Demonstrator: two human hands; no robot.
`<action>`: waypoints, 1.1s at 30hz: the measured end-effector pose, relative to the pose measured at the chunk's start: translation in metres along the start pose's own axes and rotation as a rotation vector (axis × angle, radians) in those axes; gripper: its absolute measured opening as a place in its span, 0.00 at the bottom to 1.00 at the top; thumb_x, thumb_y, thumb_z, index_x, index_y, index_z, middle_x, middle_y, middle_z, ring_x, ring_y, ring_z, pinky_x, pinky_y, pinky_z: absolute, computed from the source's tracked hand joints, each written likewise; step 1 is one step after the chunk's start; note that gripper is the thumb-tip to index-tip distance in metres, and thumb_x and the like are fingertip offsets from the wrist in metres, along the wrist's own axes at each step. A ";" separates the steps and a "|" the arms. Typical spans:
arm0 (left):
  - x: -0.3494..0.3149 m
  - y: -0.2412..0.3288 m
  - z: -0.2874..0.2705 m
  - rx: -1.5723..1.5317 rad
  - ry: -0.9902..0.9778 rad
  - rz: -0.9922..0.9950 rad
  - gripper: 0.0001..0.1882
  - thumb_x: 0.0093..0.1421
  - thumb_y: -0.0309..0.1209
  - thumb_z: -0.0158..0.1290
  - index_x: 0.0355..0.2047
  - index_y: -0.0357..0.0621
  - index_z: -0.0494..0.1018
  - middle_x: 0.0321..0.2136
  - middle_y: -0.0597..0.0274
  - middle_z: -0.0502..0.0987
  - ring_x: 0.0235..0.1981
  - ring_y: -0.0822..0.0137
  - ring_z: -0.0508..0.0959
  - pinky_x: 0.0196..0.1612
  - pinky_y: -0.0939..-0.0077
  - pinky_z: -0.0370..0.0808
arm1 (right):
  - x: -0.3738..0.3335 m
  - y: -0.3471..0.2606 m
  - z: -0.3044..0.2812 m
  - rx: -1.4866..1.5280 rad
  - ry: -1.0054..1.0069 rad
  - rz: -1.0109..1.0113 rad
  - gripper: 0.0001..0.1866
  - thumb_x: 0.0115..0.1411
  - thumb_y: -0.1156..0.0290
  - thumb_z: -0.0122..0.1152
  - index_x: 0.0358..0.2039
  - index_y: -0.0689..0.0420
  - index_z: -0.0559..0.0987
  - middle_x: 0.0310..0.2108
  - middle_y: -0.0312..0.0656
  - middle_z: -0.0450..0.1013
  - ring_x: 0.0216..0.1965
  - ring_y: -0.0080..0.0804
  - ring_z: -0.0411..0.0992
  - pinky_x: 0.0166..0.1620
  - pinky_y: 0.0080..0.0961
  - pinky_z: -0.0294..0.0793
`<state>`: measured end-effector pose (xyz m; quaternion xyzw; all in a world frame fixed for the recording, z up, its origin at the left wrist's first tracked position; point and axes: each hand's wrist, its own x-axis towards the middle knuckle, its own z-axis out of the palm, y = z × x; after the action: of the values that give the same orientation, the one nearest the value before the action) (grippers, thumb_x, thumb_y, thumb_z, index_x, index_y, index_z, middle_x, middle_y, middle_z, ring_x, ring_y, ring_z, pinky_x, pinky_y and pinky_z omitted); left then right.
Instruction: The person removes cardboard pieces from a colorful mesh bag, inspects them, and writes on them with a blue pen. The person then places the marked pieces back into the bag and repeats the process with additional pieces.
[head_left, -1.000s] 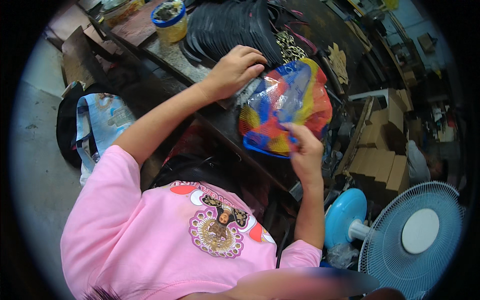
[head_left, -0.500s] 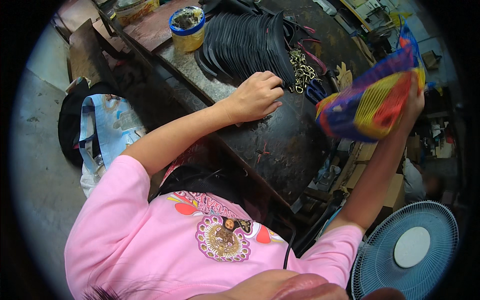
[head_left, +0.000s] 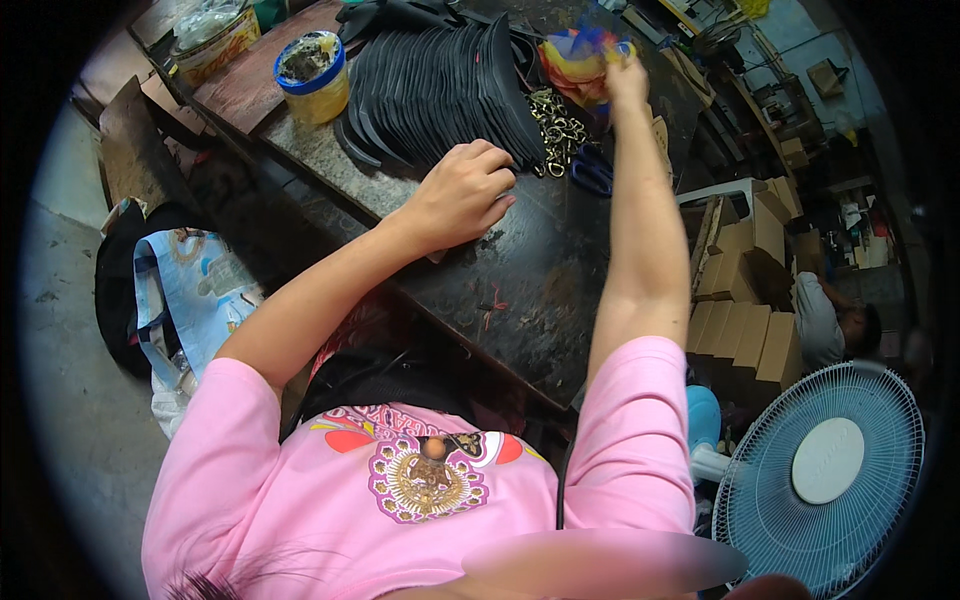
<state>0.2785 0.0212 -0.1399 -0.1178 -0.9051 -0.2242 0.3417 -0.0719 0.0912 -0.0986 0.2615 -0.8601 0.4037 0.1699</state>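
Far out at the top right, my right hand (head_left: 622,78) is closed on a red, yellow and blue striped bundle (head_left: 575,68). The bundle is blurred and looks thin and see-through; its exact kind is unclear. On the dark table, my left hand (head_left: 465,195) rests with its fingers curled, beside a long stack of curved black pieces (head_left: 430,95). Whatever lies under those fingers is hidden. A heap of brass-coloured metal clasps (head_left: 558,130) is at the stack's right end, and dark blue-handled scissors (head_left: 592,170) lie next to it.
A blue-rimmed tub (head_left: 312,85) of yellowish paste stands left of the stack. Red thread scraps (head_left: 492,300) lie on the table (head_left: 540,330). A fan (head_left: 820,470) is at lower right, near cardboard boxes (head_left: 745,335). A light blue bag (head_left: 200,280) is at left.
My right hand has swung forward and leftward with the striped bundle, from the right side to beyond the clasps. My left hand keeps its place beside the stack. The view has shifted slightly.
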 end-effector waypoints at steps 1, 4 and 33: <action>0.000 0.000 0.000 -0.002 -0.010 -0.005 0.09 0.55 0.30 0.59 0.32 0.39 0.74 0.43 0.55 0.74 0.47 0.55 0.72 0.51 0.61 0.69 | -0.014 0.005 0.007 -0.140 -0.121 0.100 0.19 0.52 0.63 0.57 0.44 0.54 0.79 0.42 0.55 0.77 0.46 0.54 0.75 0.49 0.42 0.73; 0.001 0.000 0.001 0.033 0.048 0.031 0.09 0.52 0.31 0.61 0.28 0.39 0.74 0.39 0.57 0.74 0.45 0.58 0.73 0.48 0.63 0.70 | -0.032 0.003 -0.003 -0.185 -0.242 -0.022 0.23 0.51 0.61 0.58 0.49 0.48 0.78 0.45 0.53 0.77 0.49 0.51 0.75 0.51 0.40 0.73; 0.004 0.005 -0.005 0.014 -0.086 -0.036 0.10 0.54 0.32 0.59 0.33 0.39 0.74 0.44 0.54 0.74 0.50 0.55 0.72 0.54 0.61 0.66 | 0.000 0.098 -0.095 0.086 -0.240 0.374 0.29 0.49 0.47 0.71 0.44 0.56 0.81 0.28 0.32 0.76 0.25 0.21 0.71 0.32 0.22 0.69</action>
<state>0.2802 0.0238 -0.1325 -0.1087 -0.9225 -0.2185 0.2992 -0.1220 0.2187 -0.0995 0.1507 -0.8897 0.4304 -0.0227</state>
